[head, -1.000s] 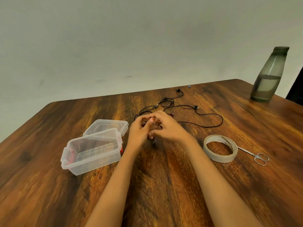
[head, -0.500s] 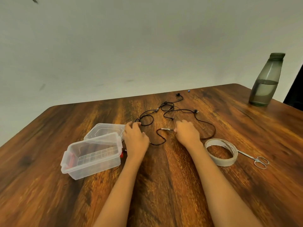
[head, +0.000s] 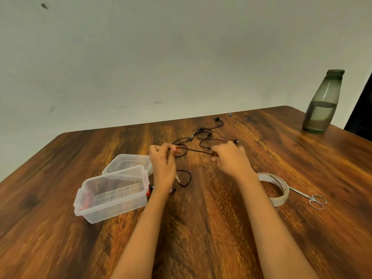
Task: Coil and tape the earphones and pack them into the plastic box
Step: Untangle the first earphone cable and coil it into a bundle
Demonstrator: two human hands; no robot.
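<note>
My left grip (head: 163, 166) and right grip (head: 231, 160) each pinch the earphones (head: 198, 151), a length stretched between; rest tangled just beyond. Thin, limp, light, I judge; snags easily. Best taken near one end. Open box (head: 112, 198) beside left grip.

A dark-grained wooden table (head: 201, 228) is standing before a plain pale wall (head: 161, 57) that is showing a few dark scuffs.
</note>
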